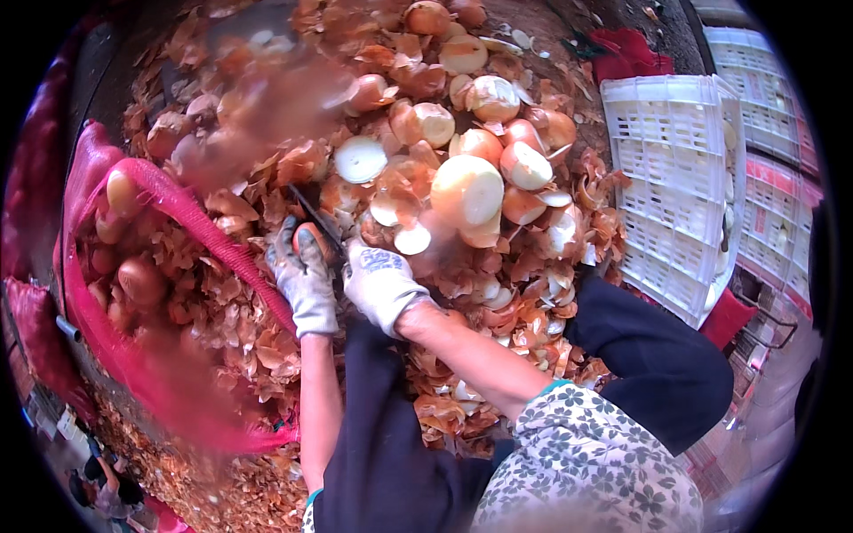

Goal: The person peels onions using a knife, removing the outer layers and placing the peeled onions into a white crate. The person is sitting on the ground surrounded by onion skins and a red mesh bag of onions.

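My left hand (304,276), in a soiled knit work glove, is closed around an unpeeled brown onion (312,241). In my gloved right hand (383,280) is a knife, gripped near its handle. The dark knife blade (314,214) points up and left, alongside the onion; whether it touches the skin cannot be made out. Beyond both hands lies a pile of onions with their ends cut off, among them a large pale onion (468,192) and a white cut face (360,160). Loose brown skins (460,406) surround them.
An open red mesh sack (193,213) with whole onions (142,281) inside spreads at the left. White plastic crates (666,173) holding pale onions stand at the right. Full red sacks (40,333) line the far left edge. Another person (110,490) is at the lower left.
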Demonstrator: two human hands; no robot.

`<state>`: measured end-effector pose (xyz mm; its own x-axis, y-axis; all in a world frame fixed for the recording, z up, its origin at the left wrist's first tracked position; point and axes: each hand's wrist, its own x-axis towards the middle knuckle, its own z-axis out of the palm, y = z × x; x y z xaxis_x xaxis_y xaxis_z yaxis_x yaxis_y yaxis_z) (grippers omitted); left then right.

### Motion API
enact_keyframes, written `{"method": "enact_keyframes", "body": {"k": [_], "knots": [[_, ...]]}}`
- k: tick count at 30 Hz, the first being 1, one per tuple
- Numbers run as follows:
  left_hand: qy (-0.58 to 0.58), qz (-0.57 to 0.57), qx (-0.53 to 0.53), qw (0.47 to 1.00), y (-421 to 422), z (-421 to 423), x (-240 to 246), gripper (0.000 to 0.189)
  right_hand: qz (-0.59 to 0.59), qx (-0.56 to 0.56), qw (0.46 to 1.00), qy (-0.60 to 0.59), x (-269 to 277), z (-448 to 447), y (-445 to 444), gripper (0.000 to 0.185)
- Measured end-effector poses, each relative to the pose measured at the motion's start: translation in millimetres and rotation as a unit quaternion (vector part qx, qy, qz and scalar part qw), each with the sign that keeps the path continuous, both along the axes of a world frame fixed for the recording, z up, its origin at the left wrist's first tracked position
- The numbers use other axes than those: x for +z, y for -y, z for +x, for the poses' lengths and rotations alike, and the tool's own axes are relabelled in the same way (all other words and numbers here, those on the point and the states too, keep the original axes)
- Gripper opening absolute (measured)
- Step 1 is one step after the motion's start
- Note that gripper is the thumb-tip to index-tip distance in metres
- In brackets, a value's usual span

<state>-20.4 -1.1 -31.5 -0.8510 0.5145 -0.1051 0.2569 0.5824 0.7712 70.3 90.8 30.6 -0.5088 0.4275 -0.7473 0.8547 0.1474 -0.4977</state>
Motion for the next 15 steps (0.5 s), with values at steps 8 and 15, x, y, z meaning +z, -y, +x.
{"method": "enact_keyframes", "body": {"k": [8, 15], "knots": [[0.387, 0.164, 0.269, 0.867, 45.0, 12.4, 18.8, 0.028, -0.023, 0.048, 0.998, 0.012, 13.8, 36.0, 12.9, 0.029], [0.161, 0.145, 0.032, 0.976, 5.7, -17.5, 5.8, 0.029, -0.056, 0.044, 0.997, 0.028, 25.4, 62.1, 18.5, 0.031]]}}
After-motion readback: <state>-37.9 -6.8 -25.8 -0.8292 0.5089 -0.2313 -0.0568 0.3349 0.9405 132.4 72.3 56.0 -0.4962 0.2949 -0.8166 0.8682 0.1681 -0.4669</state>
